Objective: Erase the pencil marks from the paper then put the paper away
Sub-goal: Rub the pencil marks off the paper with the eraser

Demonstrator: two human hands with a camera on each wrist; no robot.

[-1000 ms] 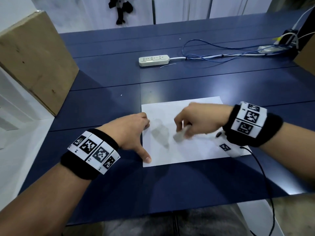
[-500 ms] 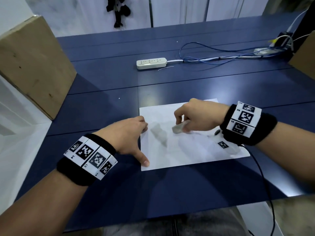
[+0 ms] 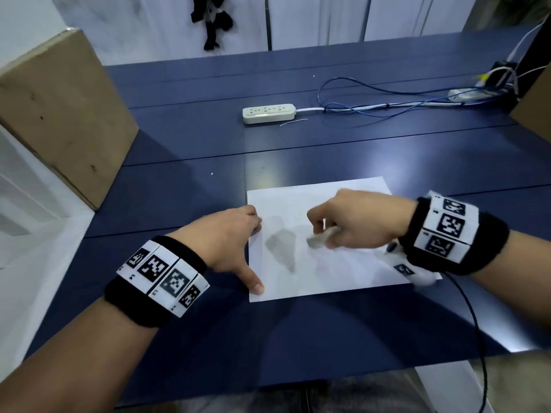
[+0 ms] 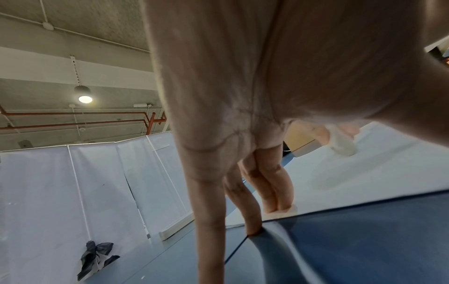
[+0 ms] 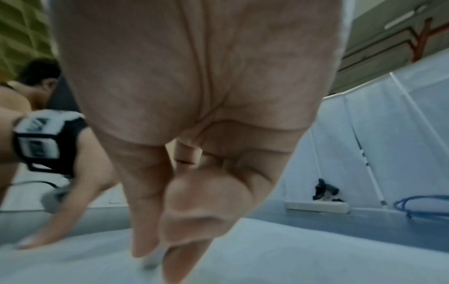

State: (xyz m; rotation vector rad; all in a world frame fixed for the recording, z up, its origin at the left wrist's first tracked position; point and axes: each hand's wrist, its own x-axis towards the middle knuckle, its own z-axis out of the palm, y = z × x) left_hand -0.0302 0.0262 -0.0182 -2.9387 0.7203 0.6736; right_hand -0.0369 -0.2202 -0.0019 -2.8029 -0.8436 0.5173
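Blue table, paper flat.
Left hand, fingers straight, pinning edge against sliding; right hand pinching eraser, rubbing marks.

The sheet of paper lies flat on the table, near its front edge. The left hand rests on the sheet's left edge, and the right hand holds an eraser over its middle. Behind the sheet lies a power strip, with cables to its right and a cardboard box at the far left.
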